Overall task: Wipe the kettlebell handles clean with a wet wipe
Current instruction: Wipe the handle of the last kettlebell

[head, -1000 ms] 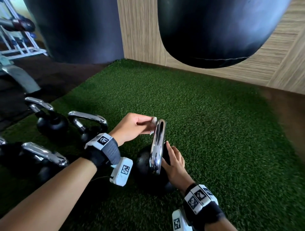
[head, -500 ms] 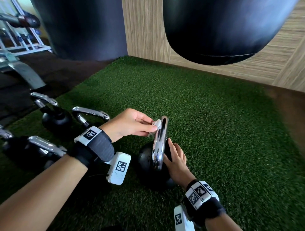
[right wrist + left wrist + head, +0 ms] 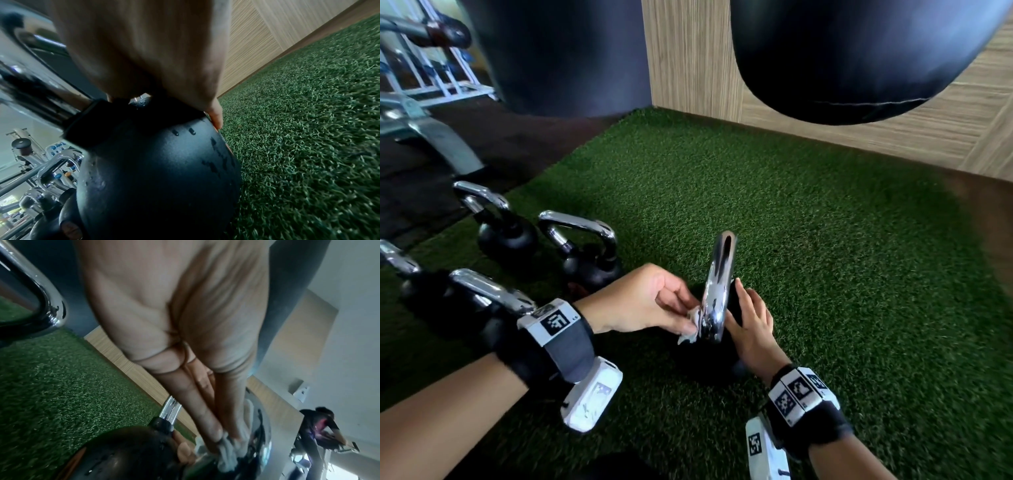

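Observation:
On the green turf stands a black kettlebell [image 3: 705, 363] with a chrome handle [image 3: 718, 284], seen edge-on. My left hand [image 3: 690, 313] pinches a crumpled white wet wipe [image 3: 688, 336] against the handle's lower near part. The left wrist view shows its fingers [image 3: 205, 415] pressing the wipe [image 3: 228, 451] onto the chrome [image 3: 262, 436]. Resting with straight fingers on the right side of the black body is my right hand [image 3: 748, 308]. In the right wrist view its palm [image 3: 144, 48] lies over the top of the ball [image 3: 160, 170].
Several more chrome-handled kettlebells [image 3: 585, 260] [image 3: 505, 234] stand close on the left, one handle [image 3: 486, 291] beside my left wrist. Two black punching bags [image 3: 565, 51] [image 3: 859, 51] hang ahead, in front of a wood-panelled wall [image 3: 688, 61]. Turf [image 3: 859, 274] stretches to the right.
My left hand has slid the wipe from the top of the handle down to its lower near part. The right hand has stayed on the kettlebell body.

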Action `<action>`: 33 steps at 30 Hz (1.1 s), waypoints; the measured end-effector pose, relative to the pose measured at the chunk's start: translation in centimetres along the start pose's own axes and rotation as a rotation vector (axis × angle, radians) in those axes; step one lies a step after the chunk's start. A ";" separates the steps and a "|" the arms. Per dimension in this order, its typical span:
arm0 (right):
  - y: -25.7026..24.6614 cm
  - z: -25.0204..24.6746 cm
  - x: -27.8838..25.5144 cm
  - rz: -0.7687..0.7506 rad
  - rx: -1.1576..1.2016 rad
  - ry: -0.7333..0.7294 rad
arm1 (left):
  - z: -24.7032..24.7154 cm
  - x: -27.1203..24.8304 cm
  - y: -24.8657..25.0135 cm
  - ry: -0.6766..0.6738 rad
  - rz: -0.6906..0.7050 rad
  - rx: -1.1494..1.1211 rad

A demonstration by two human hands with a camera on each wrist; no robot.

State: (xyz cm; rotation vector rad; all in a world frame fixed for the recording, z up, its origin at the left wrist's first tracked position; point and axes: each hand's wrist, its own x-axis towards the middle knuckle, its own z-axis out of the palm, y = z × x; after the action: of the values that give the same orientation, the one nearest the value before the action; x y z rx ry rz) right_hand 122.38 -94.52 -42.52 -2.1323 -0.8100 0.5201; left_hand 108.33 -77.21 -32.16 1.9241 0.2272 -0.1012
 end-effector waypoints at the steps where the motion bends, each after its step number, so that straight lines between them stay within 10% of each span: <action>1: 0.1 0.0 0.1 0.003 -0.001 0.001 | 0.2 -0.1 -0.2 0.012 0.002 0.007; 11: -2.3 -2.2 -1.8 0.022 -0.120 -0.001 | 1.6 0.4 -1.3 0.168 -0.013 0.113; 16: -6.8 -6.5 -4.9 -0.297 -0.038 0.424 | -0.7 -0.5 2.7 0.395 0.045 -0.231; 22: -11.3 -8.8 -6.9 -0.591 0.145 0.328 | -0.6 -1.0 6.0 0.228 0.077 -0.375; 33: -9.8 -7.9 -5.8 -0.441 0.402 0.324 | -0.6 -0.7 6.7 0.063 0.111 -0.201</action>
State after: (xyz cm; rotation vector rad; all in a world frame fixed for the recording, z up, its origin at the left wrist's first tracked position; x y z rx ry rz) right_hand 119.20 -97.88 -29.44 -1.5534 -0.8703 0.0875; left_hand 108.97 -79.03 -25.71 1.7372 0.1655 0.0551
